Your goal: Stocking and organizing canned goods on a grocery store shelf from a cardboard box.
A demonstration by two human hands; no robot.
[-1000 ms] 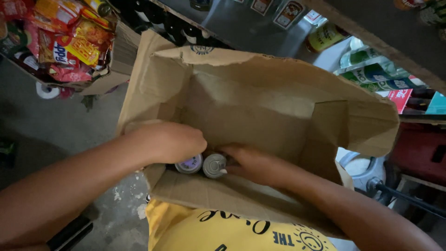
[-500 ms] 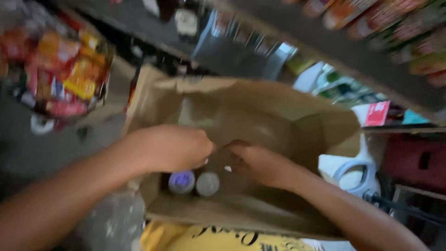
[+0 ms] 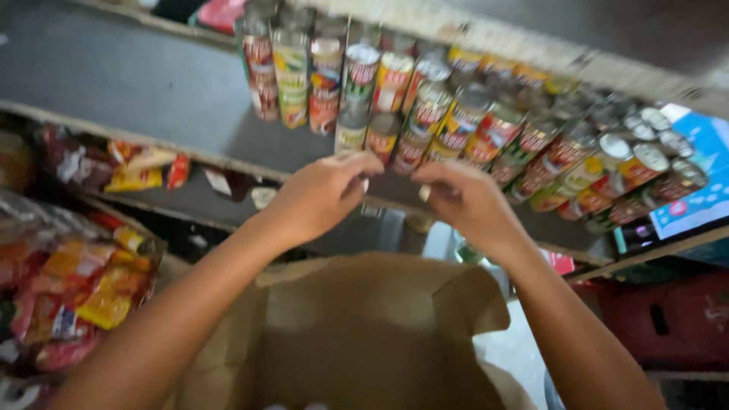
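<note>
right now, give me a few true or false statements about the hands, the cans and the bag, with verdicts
1. Both hands are raised toward the shelf of cans. True.
2. The left hand is inside the paper bag. False: it is up above the brown paper bag, near the cans at the shelf's front edge.
3. The bag stands open below the arms. True.
4. The right hand grips a large bottle. False: no bottle shows in it; whether its fingers touch a can is too blurred to tell.
5. Snack packets hang at the left of the view. True.
6. The cans lie scattered on the floor. False: they stand in rows on the shelf.
</note>
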